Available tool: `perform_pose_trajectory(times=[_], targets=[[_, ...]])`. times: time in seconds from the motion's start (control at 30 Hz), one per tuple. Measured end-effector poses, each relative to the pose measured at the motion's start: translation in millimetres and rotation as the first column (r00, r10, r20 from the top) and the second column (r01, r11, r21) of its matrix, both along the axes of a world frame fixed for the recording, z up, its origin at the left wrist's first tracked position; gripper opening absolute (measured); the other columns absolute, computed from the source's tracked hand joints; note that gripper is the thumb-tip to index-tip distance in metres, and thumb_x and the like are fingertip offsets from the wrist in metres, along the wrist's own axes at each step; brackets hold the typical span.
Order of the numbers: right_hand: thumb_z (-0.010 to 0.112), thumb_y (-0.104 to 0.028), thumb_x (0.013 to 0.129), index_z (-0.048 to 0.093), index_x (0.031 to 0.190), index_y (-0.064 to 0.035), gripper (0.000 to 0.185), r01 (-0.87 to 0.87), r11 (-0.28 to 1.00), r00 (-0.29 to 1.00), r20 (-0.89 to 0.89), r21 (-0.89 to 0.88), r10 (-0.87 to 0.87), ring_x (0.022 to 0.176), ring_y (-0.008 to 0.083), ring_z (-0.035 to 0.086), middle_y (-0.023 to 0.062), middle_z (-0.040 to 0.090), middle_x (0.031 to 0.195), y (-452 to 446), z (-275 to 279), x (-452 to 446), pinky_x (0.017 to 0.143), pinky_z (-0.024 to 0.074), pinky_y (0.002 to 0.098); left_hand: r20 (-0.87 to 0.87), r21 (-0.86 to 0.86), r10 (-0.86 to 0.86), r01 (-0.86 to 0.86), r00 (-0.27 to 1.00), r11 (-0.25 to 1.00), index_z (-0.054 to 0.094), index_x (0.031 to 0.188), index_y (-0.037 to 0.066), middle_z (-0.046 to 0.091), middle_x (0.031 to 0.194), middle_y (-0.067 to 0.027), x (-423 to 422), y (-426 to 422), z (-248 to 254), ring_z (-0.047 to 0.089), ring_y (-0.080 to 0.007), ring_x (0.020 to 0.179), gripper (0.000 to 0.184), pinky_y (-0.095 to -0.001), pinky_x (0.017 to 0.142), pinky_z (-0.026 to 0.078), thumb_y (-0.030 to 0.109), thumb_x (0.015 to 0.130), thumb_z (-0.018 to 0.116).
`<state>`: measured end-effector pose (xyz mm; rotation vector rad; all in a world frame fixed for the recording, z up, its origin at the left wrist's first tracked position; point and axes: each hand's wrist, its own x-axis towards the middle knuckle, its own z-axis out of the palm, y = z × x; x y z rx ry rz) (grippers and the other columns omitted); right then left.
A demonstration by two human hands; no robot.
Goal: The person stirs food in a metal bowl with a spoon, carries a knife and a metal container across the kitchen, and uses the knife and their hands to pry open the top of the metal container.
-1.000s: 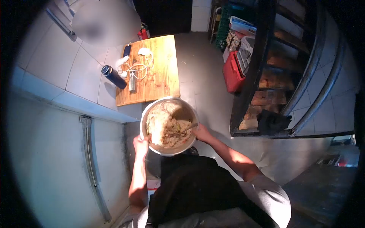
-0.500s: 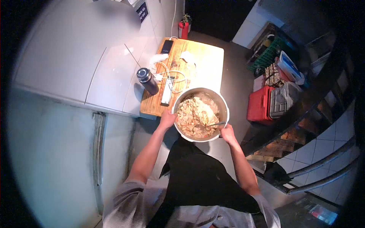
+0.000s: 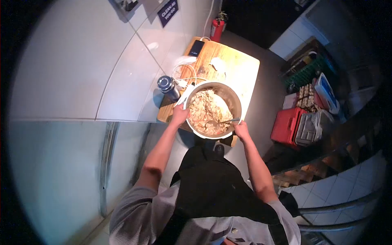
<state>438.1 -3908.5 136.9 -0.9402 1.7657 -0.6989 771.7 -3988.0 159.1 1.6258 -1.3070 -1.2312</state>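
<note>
A large round metal pot [image 3: 235, 98] is held between my two hands, over the near part of a wooden table [image 3: 241, 67]. Inside lies a pale, chunky food mixture [image 3: 206, 108], with a spoon [image 3: 229, 121] resting in it, its handle against the right wall. My left hand [image 3: 179, 114] is closed on the pot's left side. On the lower right side, my right hand [image 3: 241, 130] grips the pot too. The fingers are partly hidden beneath the rim on both sides.
A dark flask [image 3: 168, 87] stands on the table's left edge, near a phone [image 3: 197, 48], white cables [image 3: 195, 69] and a crumpled white item [image 3: 217, 63]. A red fire extinguisher [image 3: 217, 30] is behind. To the right are a red box [image 3: 287, 125], a green crate [image 3: 308, 67] and stairs [image 3: 322, 167].
The pot in my hands has moved forward over the table and now covers most of the power strip. The camera view has shifted, so the table appears further right.
</note>
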Motion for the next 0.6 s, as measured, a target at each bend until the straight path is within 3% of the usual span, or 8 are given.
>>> perform_pose_trajectory(times=[0.13, 0.27, 0.3, 0.33, 0.43, 0.47, 0.53, 0.6], targets=[[0.057, -0.009, 0.084, 0.067, 0.109, 0.0034, 0.030, -0.094, 0.996, 0.990, -0.108, 0.000, 0.094, 0.086, 0.0218, 0.068, 0.0134, 0.071, 0.098, -17, 10, -12, 0.077, 0.0533, 0.0355, -0.046, -0.020, 0.079, -0.080, 0.996, 0.997, 0.072, 0.100, 0.001, 0.072, 0.084, -0.0111, -7, 2, -11, 0.067, -0.0158, 0.076, 0.026, -0.0322, 0.072, 0.052, 0.004, 0.078, 0.059], [0.060, -0.014, 0.088, 0.064, 0.111, -0.0001, 0.027, -0.184, 0.983, 0.983, -0.004, -0.008, 0.184, 0.073, 0.0192, 0.068, 0.0126, 0.069, 0.091, -20, -13, -33, 0.063, 0.0554, 0.0331, 0.140, 0.146, 0.073, -0.094, 0.987, 0.985, 0.071, 0.094, 0.000, 0.070, 0.077, -0.0099, -13, 12, 49, 0.066, -0.0169, 0.069, 0.017, -0.0341, 0.067, 0.051, 0.012, 0.083, 0.065], [0.062, -0.019, 0.090, 0.059, 0.117, -0.0010, 0.033, -0.204, 0.979, 0.974, 0.102, -0.006, 0.203, 0.069, 0.0197, 0.068, 0.0129, 0.066, 0.088, -18, 11, -32, 0.059, 0.0571, 0.0330, 0.229, 0.031, 0.165, -0.176, 0.959, 0.984, 0.068, 0.088, 0.000, 0.068, 0.073, -0.0099, -20, 23, 73, 0.063, -0.0186, 0.060, 0.023, -0.0346, 0.061, 0.050, 0.023, 0.088, 0.066], [0.063, -0.027, 0.093, 0.045, 0.135, -0.0020, 0.052, -0.242, 0.953, 0.943, 0.277, 0.181, 0.187, 0.069, 0.0236, 0.069, 0.0163, 0.065, 0.098, -22, 69, -24, 0.060, 0.0593, 0.0349, 0.237, 0.055, 0.243, -0.263, 0.941, 0.963, 0.066, 0.087, 0.000, 0.067, 0.074, -0.0097, -18, 28, 63, 0.063, -0.0181, 0.063, 0.029, -0.0343, 0.060, 0.051, 0.029, 0.089, 0.065], [0.058, -0.043, 0.097, 0.020, 0.149, -0.0054, 0.075, -0.265, 0.928, 0.896, 0.422, 0.260, 0.138, 0.072, 0.0278, 0.071, 0.0207, 0.061, 0.112, -21, 95, -35, 0.060, 0.0590, 0.0346, 0.131, 0.217, 0.446, -0.464, 0.885, 0.859, 0.061, 0.089, 0.001, 0.063, 0.079, -0.0094, -19, 63, 65, 0.063, -0.0178, 0.069, 0.046, -0.0347, 0.052, 0.055, 0.047, 0.094, 0.059], [0.055, -0.047, 0.098, 0.014, 0.151, -0.0064, 0.078, -0.291, 0.922, 0.879, 0.451, 0.255, 0.153, 0.074, 0.0285, 0.071, 0.0219, 0.059, 0.116, -20, 100, -43, 0.061, 0.0587, 0.0343, 0.122, 0.250, 0.479, -0.494, 0.869, 0.833, 0.062, 0.087, 0.000, 0.064, 0.077, -0.0122, -25, 87, 67, 0.064, -0.0218, 0.070, 0.047, -0.0378, 0.059, 0.054, 0.046, 0.095, 0.057], [0.044, -0.047, 0.102, 0.026, 0.149, -0.0091, 0.063, -0.333, 0.907, 0.835, 0.528, 0.260, 0.155, 0.080, 0.0271, 0.070, 0.0214, 0.062, 0.117, -11, 100, -67, 0.062, 0.0548, 0.0319, 0.118, 0.305, 0.561, -0.568, 0.819, 0.765, 0.064, 0.083, -0.002, 0.066, 0.072, -0.0178, -36, 143, 71, 0.067, -0.0298, 0.073, 0.050, -0.0439, 0.072, 0.051, 0.045, 0.096, 0.054], [0.044, -0.042, 0.104, 0.039, 0.144, -0.0130, 0.050, -0.349, 0.908, 0.850, 0.487, 0.231, 0.203, 0.078, 0.0224, 0.068, 0.0154, 0.066, 0.114, -5, 92, -91, 0.061, 0.0527, 0.0287, 0.212, 0.340, 0.497, -0.540, 0.842, 0.770, 0.065, 0.084, -0.002, 0.067, 0.078, -0.0220, -37, 223, -7, 0.067, -0.0357, 0.077, 0.050, -0.0470, 0.074, 0.051, 0.045, 0.095, 0.054]])
